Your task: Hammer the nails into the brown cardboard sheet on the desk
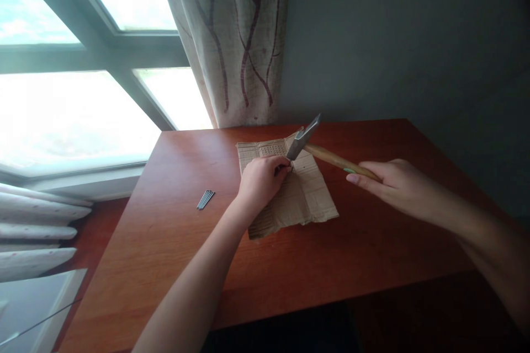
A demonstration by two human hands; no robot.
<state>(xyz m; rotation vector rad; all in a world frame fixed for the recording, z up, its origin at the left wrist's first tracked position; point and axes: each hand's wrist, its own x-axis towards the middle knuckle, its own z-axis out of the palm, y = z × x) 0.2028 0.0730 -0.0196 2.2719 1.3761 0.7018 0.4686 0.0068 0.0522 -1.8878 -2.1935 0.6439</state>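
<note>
My right hand [387, 177] is wrapped round the wooden handle of a hammer [331, 158], its thumb lying along the grip. The metal head is tilted, its lower end right at the fingertips of my left hand [261, 177]. Those fingers are pinched over a sheet of brown cardboard [312, 196], with a thin dark nail partly showing between them. Rows of small holes mark the far part of the cardboard. To the left, several nails [206, 199] lie side by side in a small bunch.
The cardboard lies on a reddish-brown wooden table [165, 242]. Behind its far edge hang a patterned curtain [244, 38] and a dark wall [393, 38]. A bright window [95, 55] is at the left. The table's near edge runs along the bottom.
</note>
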